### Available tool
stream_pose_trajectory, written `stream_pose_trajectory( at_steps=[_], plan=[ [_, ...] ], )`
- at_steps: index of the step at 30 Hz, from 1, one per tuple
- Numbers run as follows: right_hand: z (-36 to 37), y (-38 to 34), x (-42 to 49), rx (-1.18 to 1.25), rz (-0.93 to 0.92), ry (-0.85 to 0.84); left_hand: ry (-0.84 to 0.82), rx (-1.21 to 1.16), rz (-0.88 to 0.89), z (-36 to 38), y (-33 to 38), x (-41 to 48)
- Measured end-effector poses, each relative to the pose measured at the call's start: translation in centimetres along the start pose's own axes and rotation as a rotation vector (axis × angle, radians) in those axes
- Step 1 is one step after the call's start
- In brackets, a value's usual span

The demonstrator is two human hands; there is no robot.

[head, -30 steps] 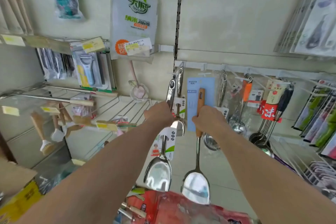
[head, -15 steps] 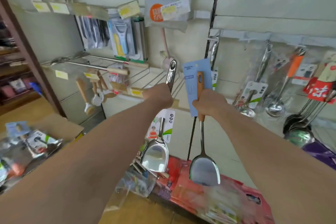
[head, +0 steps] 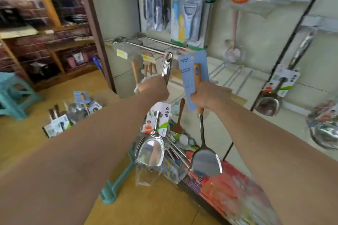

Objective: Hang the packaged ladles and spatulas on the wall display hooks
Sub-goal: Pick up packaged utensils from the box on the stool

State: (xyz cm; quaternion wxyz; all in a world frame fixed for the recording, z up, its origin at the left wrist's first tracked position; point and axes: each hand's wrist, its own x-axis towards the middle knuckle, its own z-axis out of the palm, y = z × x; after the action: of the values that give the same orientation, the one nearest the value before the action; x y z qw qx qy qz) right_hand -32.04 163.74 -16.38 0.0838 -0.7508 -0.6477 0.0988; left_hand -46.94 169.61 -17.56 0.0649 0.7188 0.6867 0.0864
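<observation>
Steel spatula (head: pixel 151 151) gripped tight in the left hand (head: pixel 155 87), wooden-handled spatula (head: pixel 205 160) in the right hand (head: pixel 206 97), both unhung, likely needing empty hooks (head: pixel 243 78) next.

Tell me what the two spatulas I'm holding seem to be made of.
The left spatula looks like polished stainless steel throughout, mirror-bright from blade to hanging hole. The right spatula has a similar shiny steel blade and shaft, but its grip looks like wood, matte orange-brown. The backing card behind it seems to be blue cardboard.
</observation>
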Motion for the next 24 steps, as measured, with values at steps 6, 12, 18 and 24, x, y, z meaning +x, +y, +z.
stream_pose_trajectory(
  at_steps=[6,12,18,24],
  plan=[
    [2.6,-7.4,3.7,-0.027,-0.097,-0.025,0.005,0.013,-0.095,-0.4,-7.8,3.6],
    [5.2,-14.7,8.9,-0.071,-0.174,-0.068,-0.023,-0.008,-0.175,-1.6,-16.1,6.6],
    [7.0,-21.4,12.0,-0.082,-0.248,-0.079,-0.038,-0.022,-0.276,-3.3,-23.3,9.0],
    [8.2,-26.7,14.2,-0.105,-0.316,-0.086,-0.017,-0.042,-0.362,-3.7,-29.2,10.6]
  ],
)
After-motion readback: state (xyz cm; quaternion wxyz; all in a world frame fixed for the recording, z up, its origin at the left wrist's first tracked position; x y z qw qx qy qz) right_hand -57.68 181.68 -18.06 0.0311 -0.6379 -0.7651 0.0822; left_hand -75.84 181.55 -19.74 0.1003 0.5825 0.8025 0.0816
